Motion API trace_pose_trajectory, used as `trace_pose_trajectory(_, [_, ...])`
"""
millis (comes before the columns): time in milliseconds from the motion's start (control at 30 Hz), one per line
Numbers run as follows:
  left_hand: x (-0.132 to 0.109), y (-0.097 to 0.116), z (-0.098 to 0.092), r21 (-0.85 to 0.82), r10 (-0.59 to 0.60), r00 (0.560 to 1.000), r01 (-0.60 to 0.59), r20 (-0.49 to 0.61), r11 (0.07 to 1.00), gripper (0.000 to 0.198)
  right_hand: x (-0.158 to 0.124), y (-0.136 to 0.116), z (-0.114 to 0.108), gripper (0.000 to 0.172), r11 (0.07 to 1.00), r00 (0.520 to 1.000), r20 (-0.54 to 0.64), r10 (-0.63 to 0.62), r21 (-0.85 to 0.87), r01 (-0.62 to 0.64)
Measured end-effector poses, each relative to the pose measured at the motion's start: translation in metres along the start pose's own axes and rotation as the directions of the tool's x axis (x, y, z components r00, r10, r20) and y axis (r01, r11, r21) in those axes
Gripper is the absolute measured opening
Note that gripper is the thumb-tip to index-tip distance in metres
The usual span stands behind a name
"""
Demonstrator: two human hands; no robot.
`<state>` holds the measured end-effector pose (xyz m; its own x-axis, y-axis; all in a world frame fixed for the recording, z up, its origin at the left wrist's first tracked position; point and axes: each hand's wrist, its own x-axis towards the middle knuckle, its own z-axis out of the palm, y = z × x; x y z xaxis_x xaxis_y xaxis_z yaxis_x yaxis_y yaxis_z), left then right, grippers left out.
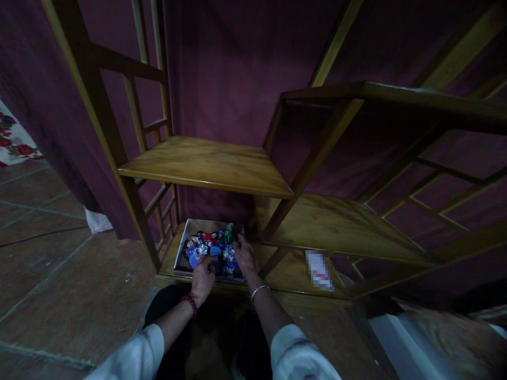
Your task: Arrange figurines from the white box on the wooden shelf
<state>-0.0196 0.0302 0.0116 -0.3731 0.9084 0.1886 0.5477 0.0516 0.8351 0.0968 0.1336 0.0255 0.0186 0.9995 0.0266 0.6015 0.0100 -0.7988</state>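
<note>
An open, shallow box (183,253) stands on the lowest shelf, filled with a jumble of small shiny ornaments (203,248) in blue, red, clear and black. My left hand (204,278), with a red bead bracelet at the wrist, reaches over the front edge of the box. Its fingers are bent together among the blue pieces, and what they grip is hidden. At the right side of the box, my right hand (244,257) curls its fingers at a dark green ornament (230,233) that rises above the others. A silvery bracelet circles that wrist.
A bare wooden shelf board (209,161) juts out above the box, with slanting posts beside it. A blurred-out white packet (319,270) lies on the lowest shelf to the right. Purple curtain (222,68) hangs behind. Floor tiles (59,274) spread to the left.
</note>
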Motion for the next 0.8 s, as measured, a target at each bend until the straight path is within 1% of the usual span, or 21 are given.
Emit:
trace_pose_trajectory(100, [0.002, 0.002, 0.001, -0.004, 0.023, 0.999, -0.023, -0.025, 1.000, 0.033, -0.001, -0.006, -0.007, 0.040, 1.000, 1.000, 0.002, -0.016, 0.010, 0.016])
trace_pose_trajectory(200, [0.004, 0.005, -0.001, 0.004, 0.053, 0.996, -0.053, -0.073, 0.999, 0.034, -0.003, -0.012, -0.013, 0.039, 0.997, 0.998, -0.009, -0.061, 0.052, 0.061])
trace_pose_trajectory(333, [0.008, 0.015, -0.008, 0.051, 0.103, 0.983, -0.096, -0.155, 0.994, 0.040, -0.010, -0.017, -0.021, 0.038, 0.991, 0.995, 0.052, -0.085, 0.107, 0.080])
trace_pose_trajectory(400, [0.010, 0.022, -0.012, 0.079, 0.139, 0.975, -0.127, -0.172, 0.989, 0.044, -0.016, -0.019, -0.025, 0.037, 0.989, 0.993, 0.074, -0.090, 0.127, 0.080])
trace_pose_trajectory(467, [0.010, 0.028, -0.016, 0.101, 0.175, 0.972, -0.160, -0.157, 0.982, 0.045, -0.021, -0.020, -0.027, 0.036, 0.983, 0.990, 0.084, -0.112, 0.155, 0.098])
trace_pose_trajectory(567, [0.009, 0.037, -0.020, 0.108, 0.215, 0.971, -0.203, -0.107, 0.973, 0.046, -0.029, -0.021, -0.030, 0.034, 0.970, 0.983, 0.107, -0.149, 0.207, 0.124])
trace_pose_trajectory(633, [0.007, 0.041, -0.021, 0.107, 0.230, 0.970, -0.221, -0.084, 0.969, 0.045, -0.034, -0.021, -0.032, 0.033, 0.964, 0.981, 0.119, -0.155, 0.235, 0.124])
trace_pose_trajectory(800, [0.002, 0.046, -0.025, 0.124, 0.240, 0.968, -0.229, -0.079, 0.966, 0.043, -0.046, -0.024, -0.038, 0.031, 0.955, 0.977, 0.136, -0.163, 0.270, 0.122])
